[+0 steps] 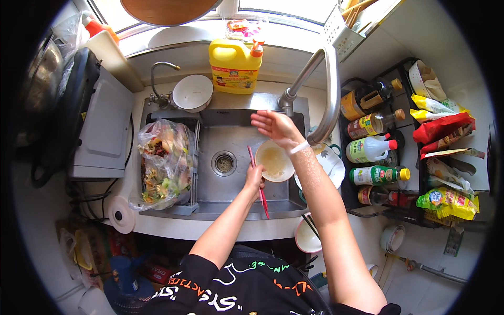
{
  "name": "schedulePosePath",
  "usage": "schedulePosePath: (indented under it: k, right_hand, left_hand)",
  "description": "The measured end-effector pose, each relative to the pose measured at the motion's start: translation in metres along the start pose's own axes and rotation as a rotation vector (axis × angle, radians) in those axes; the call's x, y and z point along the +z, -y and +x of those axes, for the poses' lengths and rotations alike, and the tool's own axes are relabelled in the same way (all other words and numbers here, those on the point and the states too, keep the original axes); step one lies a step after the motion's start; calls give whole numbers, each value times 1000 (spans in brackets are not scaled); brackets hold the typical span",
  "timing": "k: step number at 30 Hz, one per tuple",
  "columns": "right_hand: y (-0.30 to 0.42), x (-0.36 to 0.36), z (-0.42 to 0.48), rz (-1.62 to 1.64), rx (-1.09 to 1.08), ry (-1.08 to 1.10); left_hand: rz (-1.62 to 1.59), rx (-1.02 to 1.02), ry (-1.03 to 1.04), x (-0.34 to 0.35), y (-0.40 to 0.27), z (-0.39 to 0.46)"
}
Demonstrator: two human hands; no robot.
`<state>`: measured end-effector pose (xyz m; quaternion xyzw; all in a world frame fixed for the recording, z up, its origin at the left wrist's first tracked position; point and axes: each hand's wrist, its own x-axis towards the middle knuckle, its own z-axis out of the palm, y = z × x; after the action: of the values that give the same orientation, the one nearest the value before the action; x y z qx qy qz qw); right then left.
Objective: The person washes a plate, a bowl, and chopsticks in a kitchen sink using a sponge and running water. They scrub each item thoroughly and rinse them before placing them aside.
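Observation:
Over the right part of the steel sink (212, 138), my left hand (256, 177) grips a bowl of cloudy liquid (274, 161) by its rim, together with red chopsticks (264, 201). Above and beyond the bowl, my right hand (273, 125) is held with its fingers extended and nothing in it. Water runs over the right wrist and forearm below the curved faucet (327, 98), around a white wristband (300, 147). The drain (224, 163) lies left of the bowl.
A plastic bag of food scraps (165, 165) fills the sink's left side. Behind stand a white bowl (193, 93) and a yellow detergent jug (235, 67). At right are a scalloped white dish (334, 169), bottles (372, 147) and a bowl with dark chopsticks (307, 238).

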<state>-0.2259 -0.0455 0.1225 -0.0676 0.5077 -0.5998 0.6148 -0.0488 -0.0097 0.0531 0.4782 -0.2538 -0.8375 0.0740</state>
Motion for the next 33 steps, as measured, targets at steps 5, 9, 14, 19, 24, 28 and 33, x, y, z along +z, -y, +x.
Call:
schedulePosePath:
  k: [5,9,14,19,24,28,33]
  right_hand:
    - [-14,-30,-26,-254,-3,-118]
    - [-17,-47,-31,-402,-90,-208]
    - [-5,-48,-27,-639,-151,-243]
    - [6,-43,-12,-831,-239,-221]
    - [7,-44,3,-928,-350,-284]
    - [0,-47,11,-988,-446,-287]
    - [13,-62,24,-853,-419,-456]
  left_hand:
    - [-36,-33,-8,5,4,10]
    - [-48,-77,-13,4,6,13]
    - [-59,-197,11,-13,11,27]
    - [-18,-235,70,-17,5,26]
    - [40,-163,81,-25,9,37]
    - [128,-19,40,-21,1,29]
    - [132,14,81,-22,-7,24]
